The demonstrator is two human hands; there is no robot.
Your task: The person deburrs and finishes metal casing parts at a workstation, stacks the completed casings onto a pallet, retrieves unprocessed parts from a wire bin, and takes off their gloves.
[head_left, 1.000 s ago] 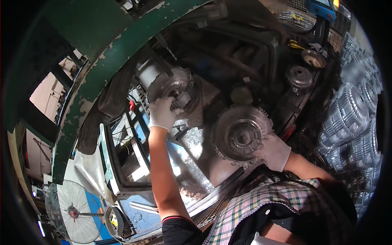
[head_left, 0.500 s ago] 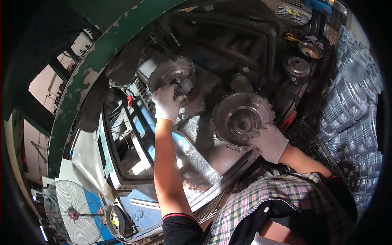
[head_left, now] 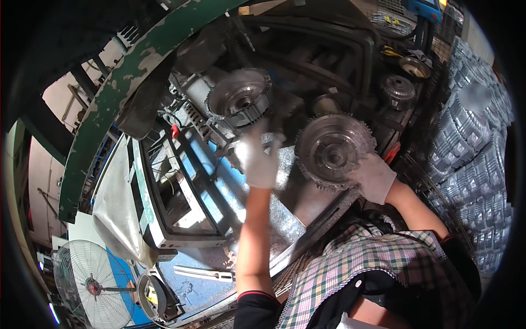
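Note:
My left hand (head_left: 258, 160), in a white glove, is off the metal parts, its blurred fingers stretched apart with nothing seen in them. Just beyond it, a round cast-metal housing (head_left: 239, 100) with a toothed rim sits in the machine, below a coil spring (head_left: 234, 48). At the near right edge of a second round toothed-rim metal housing (head_left: 335, 150), my gloved right hand (head_left: 375, 178) grips the rim. This housing lies with its hollow side up, showing a ringed hub. The right fingertips are partly hidden inside the rim.
A smaller finned metal part (head_left: 398, 91) and a round dish (head_left: 415, 67) stand at the far right. Stacked silvery parts (head_left: 460, 126) rise along the right. A green machine frame (head_left: 104, 104) arches at left, above a fan (head_left: 93, 285). A slotted metal bar (head_left: 204, 273) lies on the blue surface.
My left hand has come away from the far housing and moved right and nearer me. My right hand stays on the rim of the near housing. The view has shifted slightly.

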